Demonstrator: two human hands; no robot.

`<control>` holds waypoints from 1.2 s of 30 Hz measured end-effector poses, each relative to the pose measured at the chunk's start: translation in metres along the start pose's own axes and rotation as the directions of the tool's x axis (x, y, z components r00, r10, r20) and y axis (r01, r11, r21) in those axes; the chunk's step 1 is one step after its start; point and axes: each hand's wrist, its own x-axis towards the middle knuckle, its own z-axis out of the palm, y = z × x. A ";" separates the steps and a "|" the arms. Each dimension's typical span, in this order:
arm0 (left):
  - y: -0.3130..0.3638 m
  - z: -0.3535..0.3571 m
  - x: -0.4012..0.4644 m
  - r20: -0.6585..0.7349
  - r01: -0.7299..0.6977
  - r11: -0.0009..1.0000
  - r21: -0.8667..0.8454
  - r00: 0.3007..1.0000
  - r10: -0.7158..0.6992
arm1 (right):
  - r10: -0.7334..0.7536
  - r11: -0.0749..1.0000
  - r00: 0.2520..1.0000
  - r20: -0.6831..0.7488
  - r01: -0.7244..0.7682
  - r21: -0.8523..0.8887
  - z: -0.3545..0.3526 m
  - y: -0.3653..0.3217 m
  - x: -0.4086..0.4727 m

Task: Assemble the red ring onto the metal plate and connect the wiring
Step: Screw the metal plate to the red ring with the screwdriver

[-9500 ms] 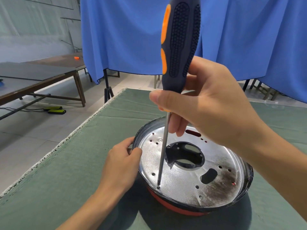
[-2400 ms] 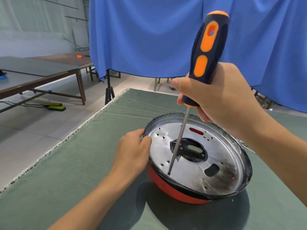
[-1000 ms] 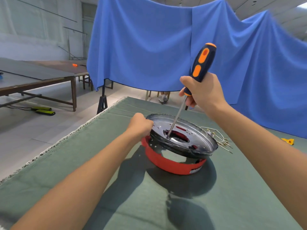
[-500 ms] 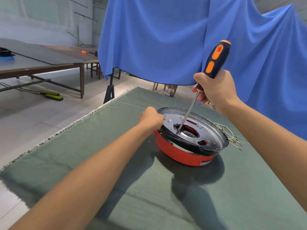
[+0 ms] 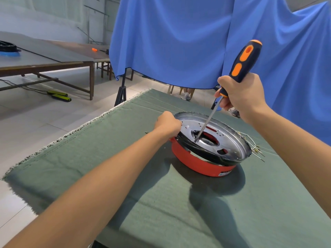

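On one plate [image 5: 231, 140]: two hands, one screwdriver [image 5: 240, 68].

A large blue fabric curtain [image 5: 179, 42] hangs across the background. Left of it stand long dark-topped wooden tables [image 5: 53, 58] on a pale tiled floor [image 5: 35, 119], before a whitish wall [image 5: 44, 18]. Below the curtain, a green felt-covered desk [image 5: 161, 203] fills the foreground. A black stand [image 5: 122, 92] rises beneath the curtain's left edge.

metal plate [image 5: 231, 138]: shiny, perforated, tilted, frame centre-right | red ring [image 5: 193, 161]: beneath plate, on cloth | wiring [image 5: 255, 149]: protrudes right of plate
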 end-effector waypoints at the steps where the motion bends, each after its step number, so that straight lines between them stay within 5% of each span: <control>1: 0.000 0.000 0.000 0.001 0.002 1.000 -0.001 1.000 -0.002 | -0.001 1.000 1.000 -0.003 0.001 -0.002 0.000 0.000 0.000; 22: -0.007 -0.001 -0.007 -0.017 0.016 0.998 -0.055 1.000 -0.016 | -0.004 0.999 1.000 -0.008 0.004 0.042 -0.002 0.006 -0.007; 24: -0.006 -0.001 -0.012 -0.021 -0.006 0.999 0.038 1.000 0.006 | -0.003 0.999 1.000 0.008 0.003 0.034 -0.001 0.003 -0.006; 27: -0.002 -0.004 -0.027 -0.168 -0.141 0.877 0.459 0.956 0.242 | 0.007 0.999 1.000 0.007 -0.007 0.046 0.000 0.001 -0.005; 29: 0.006 -0.005 -0.040 -0.173 -0.389 0.840 0.378 0.861 0.477 | 0.019 0.999 1.000 -0.007 -0.018 0.038 0.002 0.001 -0.003; 31: 0.020 -0.006 -0.051 -0.036 -0.572 0.814 0.106 0.815 0.578 | 0.027 1.000 0.999 -0.018 -0.026 0.009 0.003 0.001 -0.001; 33: 0.030 -0.004 -0.054 0.062 -0.549 0.836 0.004 0.835 0.547 | 0.030 1.000 0.999 -0.011 -0.030 0.000 0.003 -0.001 0.000; 36: 0.034 -0.003 -0.050 0.010 -0.514 0.858 0.015 0.858 0.514 | 0.033 0.997 0.999 0.041 -0.030 -0.071 0.000 -0.003 0.000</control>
